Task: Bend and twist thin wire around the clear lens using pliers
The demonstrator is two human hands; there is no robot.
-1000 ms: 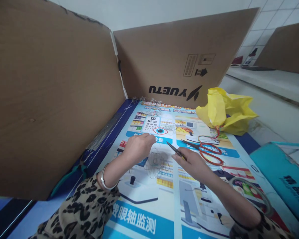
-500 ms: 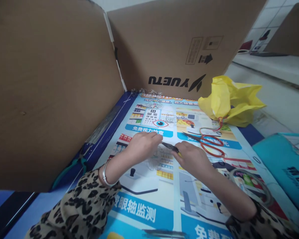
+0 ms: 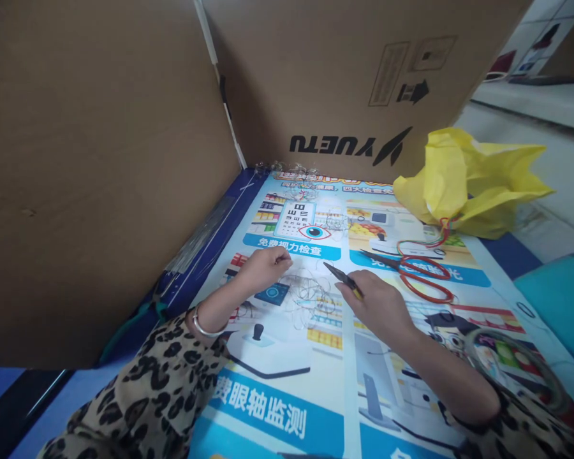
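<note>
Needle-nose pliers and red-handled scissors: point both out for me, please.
Needle-nose pliers (image 3: pixel 343 278): head view, on the dark metal midway along the visible part.
Red-handled scissors (image 3: pixel 401 263): head view, where blades meet handles.

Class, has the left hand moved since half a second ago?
Yes: judged against the poster's printed eye, the left hand has moved to the left.

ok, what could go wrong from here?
1. The pliers in the right hand have pointed tips, close to the left hand's fingertips; a slip might jab them.
2. The tangle of thin wire lies loose near both hands and could snag on the pliers.
3. The red-handled scissors lie just beyond the right hand, which could knock them.
</note>
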